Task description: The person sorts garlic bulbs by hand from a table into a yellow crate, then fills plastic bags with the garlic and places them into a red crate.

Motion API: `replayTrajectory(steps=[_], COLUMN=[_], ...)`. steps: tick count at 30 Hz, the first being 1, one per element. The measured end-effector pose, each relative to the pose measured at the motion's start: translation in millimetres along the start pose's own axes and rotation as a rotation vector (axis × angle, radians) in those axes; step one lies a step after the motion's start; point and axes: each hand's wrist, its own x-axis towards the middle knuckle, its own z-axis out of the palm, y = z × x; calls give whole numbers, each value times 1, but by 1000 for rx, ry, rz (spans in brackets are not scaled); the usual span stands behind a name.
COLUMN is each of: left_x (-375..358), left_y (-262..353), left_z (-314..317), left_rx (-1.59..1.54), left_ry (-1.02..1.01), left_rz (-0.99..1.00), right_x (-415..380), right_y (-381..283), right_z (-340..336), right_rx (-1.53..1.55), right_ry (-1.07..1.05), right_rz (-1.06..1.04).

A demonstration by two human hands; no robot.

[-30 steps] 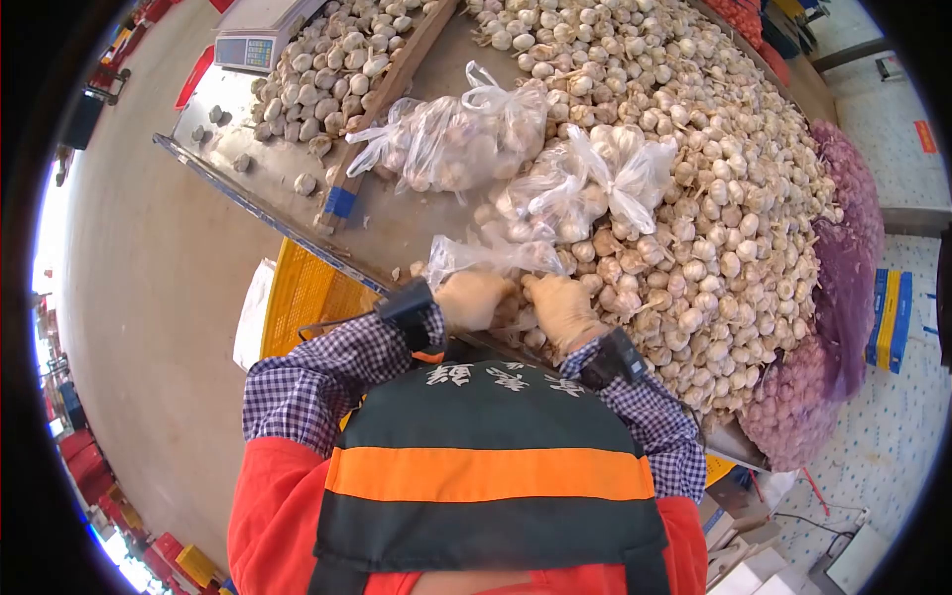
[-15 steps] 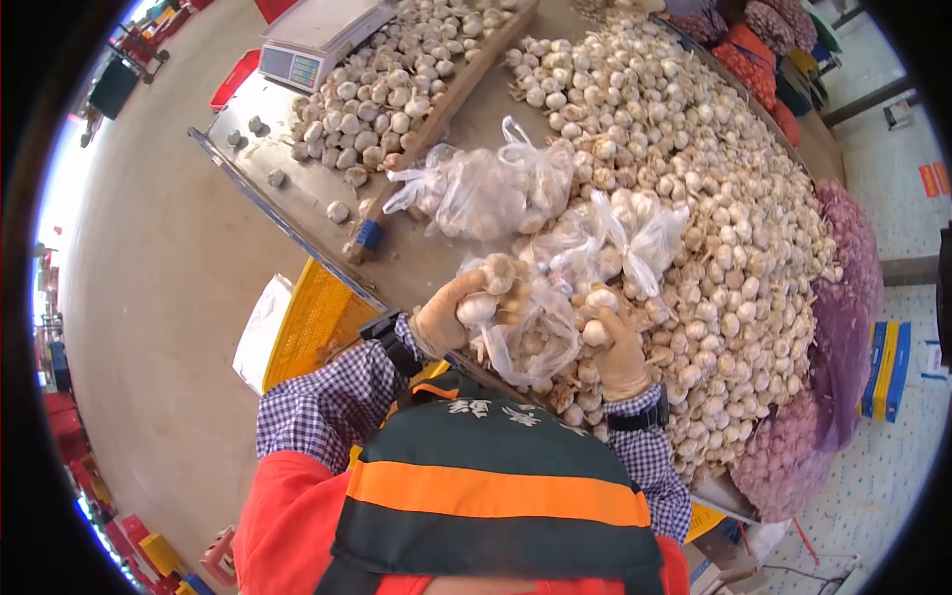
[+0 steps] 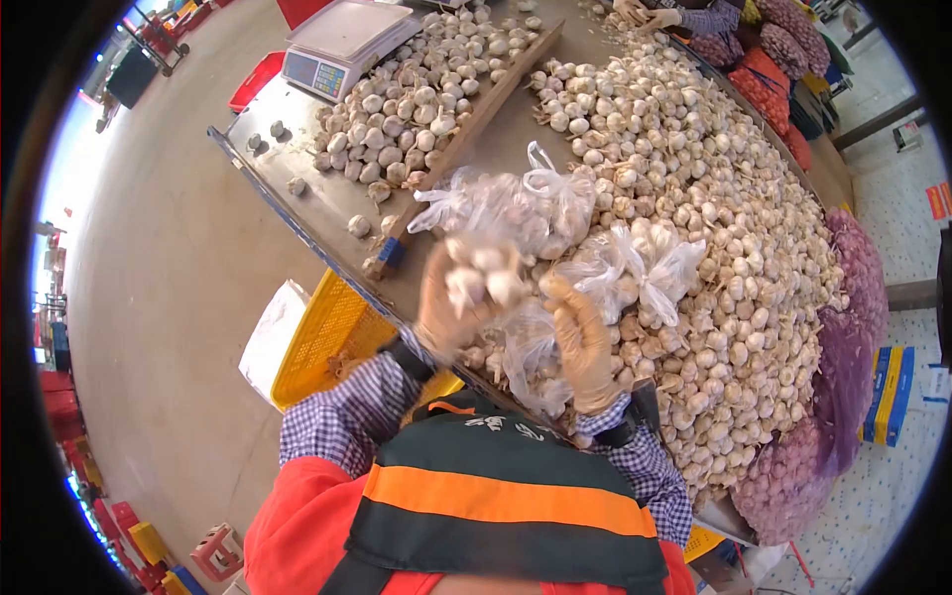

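Note:
My gloved left hand point(image 3: 443, 302) is closed around several white garlic bulbs point(image 3: 484, 276), a little blurred, raised over the near side of the table. To its right, my gloved right hand point(image 3: 583, 347) has its fingers stretched out and somewhat apart, with no bulb visible in them. Below and between the hands sits an open clear plastic bag point(image 3: 533, 362) with garlic inside, partly hidden by the right hand. Beyond them lie two tied bags of garlic, one farther bag point(image 3: 516, 210) and one bag to the right point(image 3: 640, 268), beside the large garlic heap point(image 3: 714, 238).
A wooden bar point(image 3: 476, 129) divides the table, with a smaller garlic pile point(image 3: 397, 124) and a scale point(image 3: 347, 45) beyond it. A yellow crate point(image 3: 322, 342) stands below the left edge. Purple mesh sacks point(image 3: 848, 327) line the right. Another person's hands point(image 3: 650, 15) are at the far end.
My left hand has risen away from the bag and now holds several bulbs together. My right hand has let go of its bulbs and moved left. Another person's hands have come into view.

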Motion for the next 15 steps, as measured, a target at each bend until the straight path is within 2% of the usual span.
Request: replayTrajectory(steps=[1,3,4,5,7,8,9,11,13,15], left_x=[19,47,83,104,152,150,145,123,92,45], left_y=[1,55,43,71,72,69,69,67,15,18], left_z=[-20,-16,-64,-59,-139,-122,-86,-21,-24,36], left_rx=[-49,711,964,274,-446,-449,-215,256,137,350], left_ry=[140,207,178,180,135,129,86,-4,-312,-565], left_rz=[-73,140,349,52,-266,-278,-243,-157,-537,-864], right_x=[-3,-9,-18,-26,-33,-36,-39,-42,-40,-38], right_y=[-1,-6,10,19,33,41,48,61,66,81], right_z=[-6,-19,-26,-33,-43,-45,-45,-42,-40,-45], right_rx=[-6,-295,-447,-463,-1018,-1055,-1055,-1191,-1170,-1155], right_ry=[6,31,51,61,24,-13,-4,-120,-98,-79], right_rz=[13,223,178,203,-58,17,24,151,197,247])
